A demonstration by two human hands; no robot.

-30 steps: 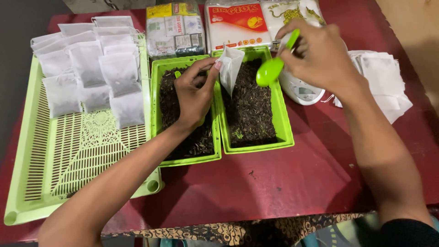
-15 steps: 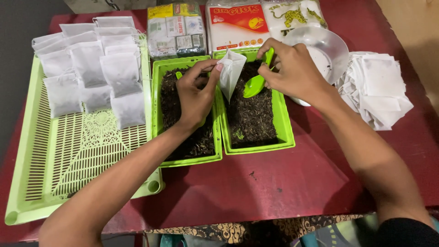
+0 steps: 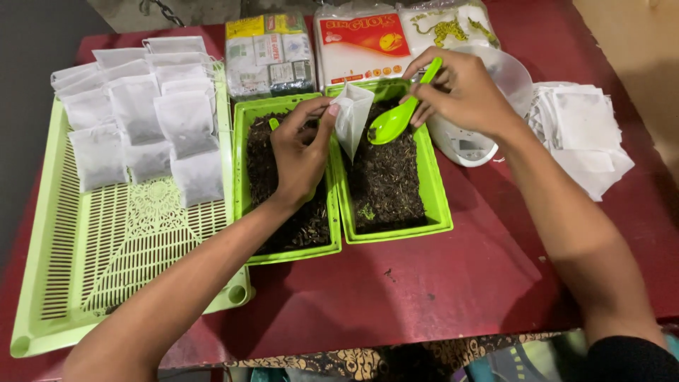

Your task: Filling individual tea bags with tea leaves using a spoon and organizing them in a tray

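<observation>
While left hand (image 3: 300,152) pinches bag (image 3: 351,117), spoon (image 3: 396,117) beside rim.

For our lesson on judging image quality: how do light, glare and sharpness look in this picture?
Head view: soft, dim light; glare on the plastic packets; left hand, small white bag, right hand and green spoon fairly sharp; faint shadows on the red table.

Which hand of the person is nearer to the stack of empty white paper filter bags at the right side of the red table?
The right hand. It holds a green plastic spoon just left of the stack of empty white bags. The left hand is farther left, pinching one white bag.
</observation>
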